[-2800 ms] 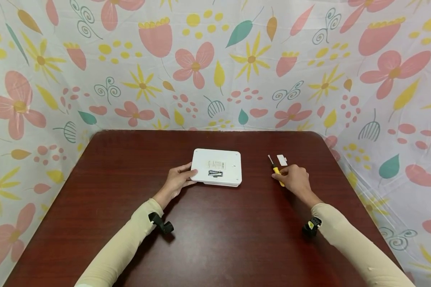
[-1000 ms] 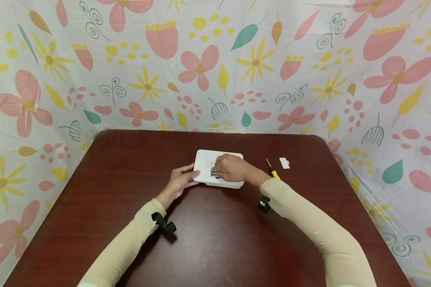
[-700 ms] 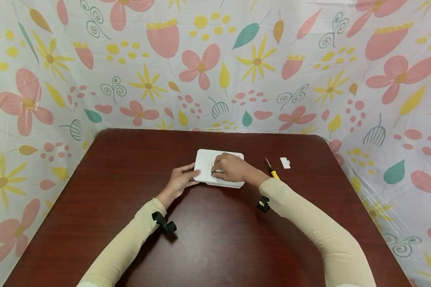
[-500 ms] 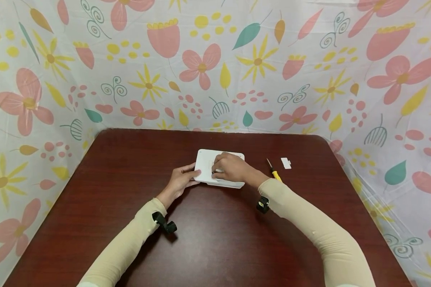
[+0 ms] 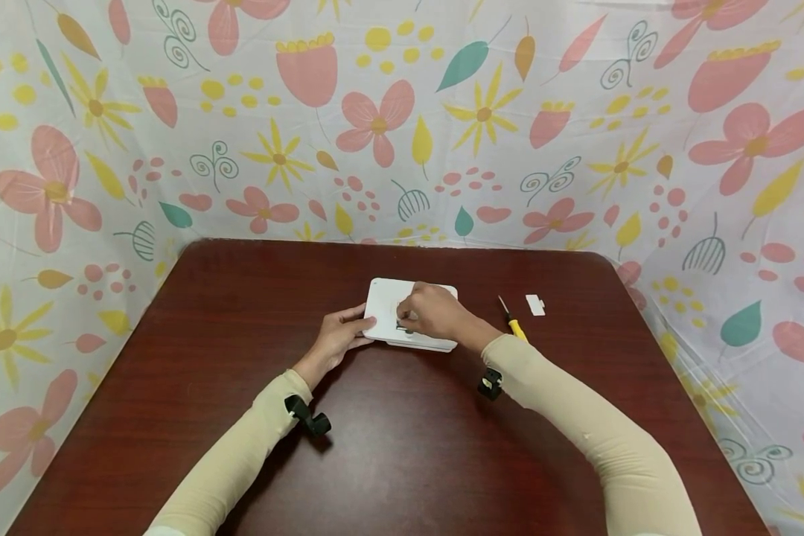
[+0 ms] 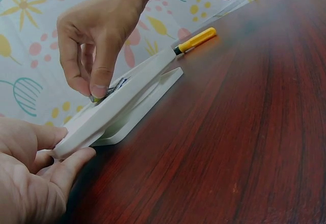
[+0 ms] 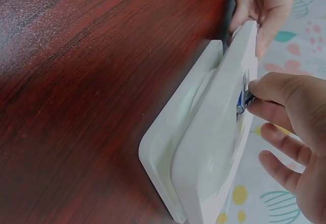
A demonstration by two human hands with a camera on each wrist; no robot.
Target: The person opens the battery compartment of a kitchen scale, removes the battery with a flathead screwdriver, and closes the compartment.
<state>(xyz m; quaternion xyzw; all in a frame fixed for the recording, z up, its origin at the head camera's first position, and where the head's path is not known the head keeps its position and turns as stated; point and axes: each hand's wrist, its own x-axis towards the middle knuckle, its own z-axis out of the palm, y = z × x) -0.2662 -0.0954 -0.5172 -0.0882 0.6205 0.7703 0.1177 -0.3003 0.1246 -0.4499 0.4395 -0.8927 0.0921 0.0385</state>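
We note the left hand point(image 5: 335, 336) at the left edge of the white box point(image 5: 380, 311), thumb laid on top and fingers below, so the edge is pinched between them. The box lies just to the right of this hand and directly under the right hand point(image 5: 431, 309). In both wrist views we see two layers, a panel above a lower plate, with a gap between them.

The right hand comes in from the right, palm down, over the battery slot point(image 5: 406, 330). Its thumb and forefinger are closed to a pinch on a battery point(image 7: 248, 100) at the slot; the other fingers are loosely bent and touch nothing that we can make out. We cannot tell how far the battery is out of the slot.

To the right of the right hand, well apart from its fingers, lies a yellow-handled screwdriver point(image 5: 517, 328), the handle's near end at the sleeve point(image 5: 563, 402). Farther right of that hand, just past the screwdriver, lies a small white cover point(image 5: 534, 305). Everything rests on the dark red table point(image 5: 402, 461).
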